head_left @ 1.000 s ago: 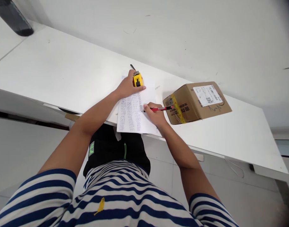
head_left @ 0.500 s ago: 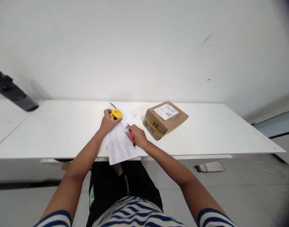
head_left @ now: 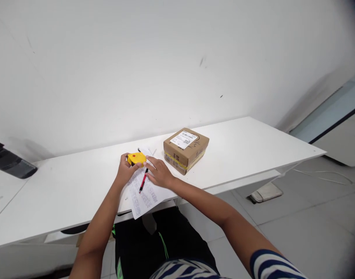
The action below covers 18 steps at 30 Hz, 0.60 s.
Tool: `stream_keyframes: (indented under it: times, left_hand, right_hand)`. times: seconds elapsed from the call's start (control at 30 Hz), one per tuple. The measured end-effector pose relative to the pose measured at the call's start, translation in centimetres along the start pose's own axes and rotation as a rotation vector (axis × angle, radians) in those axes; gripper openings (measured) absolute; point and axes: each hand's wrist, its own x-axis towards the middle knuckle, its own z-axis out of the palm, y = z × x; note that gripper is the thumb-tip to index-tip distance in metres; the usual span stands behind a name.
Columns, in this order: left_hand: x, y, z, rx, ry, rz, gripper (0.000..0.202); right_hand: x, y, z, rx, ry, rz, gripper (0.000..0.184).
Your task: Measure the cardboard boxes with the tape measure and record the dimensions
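Observation:
My left hand (head_left: 125, 170) is wrapped round a yellow tape measure (head_left: 136, 158) with a red button, held above the sheets at the table's front. The fingertips of my right hand (head_left: 161, 174) are at the tape measure's right edge, apparently pinching it there. A red and black pen (head_left: 143, 182) slants over the paper beside my right thumb; whether the thumb touches it I cannot tell. Under both hands are sheets of handwritten paper (head_left: 145, 199), overhanging the table's front edge. Part of the writing is covered by the hands.
A taped cardboard box (head_left: 194, 153) with a white label stands right of my hands on the white table (head_left: 252, 151). At the far left is a dark bottle (head_left: 13, 162). A dark, thin stick-like thing pokes out behind the papers. The wall rises directly behind the table.
My right hand has moved from a writing grip on the pen to the tape measure's edge. The pen now slants the other way. The camera view has turned and tilted.

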Motion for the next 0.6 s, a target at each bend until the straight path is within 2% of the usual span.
stream_keyframes:
  times: [0.13, 0.23, 0.3, 0.37, 0.43, 0.53, 0.6]
  left_hand:
    - [-0.6, 1.1, -0.4, -0.299, -0.227, -0.073, 0.086]
    - [-1.1, 2.0, 0.0, -0.367, -0.42, -0.167, 0.082]
    - [-1.3, 3.4, 0.8, -0.374, -0.505, -0.178, 0.081]
    - [-1.5, 5.8, 1.4, -0.341, -0.566, -0.142, 0.082]
    - [-1.8, 9.1, 1.8, -0.26, -0.655, -0.114, 0.079]
    - [-3.1, 14.8, 2.5, -0.122, -0.824, -0.107, 0.075]
    - [-4.5, 18.0, 3.4, -0.038, -0.935, -0.076, 0.074]
  right_hand:
    - [0.0, 0.2, 1.1, 0.015, 0.025, -0.036, 0.048]
    - [0.1, 0.4, 1.1, 0.041, 0.056, -0.046, 0.044]
    - [0.2, 0.7, 0.3, 0.047, 0.093, 0.002, 0.036]
    - [0.1, 0.9, -0.9, 0.065, 0.127, 0.066, 0.032]
    - [-0.7, 0.7, -2.3, 0.082, 0.194, 0.095, 0.032]
    - [-3.5, -0.4, -3.8, 0.044, 0.38, 0.087, 0.04]
    - [-6.0, -1.5, -4.5, 0.014, 0.401, 0.151, 0.045]
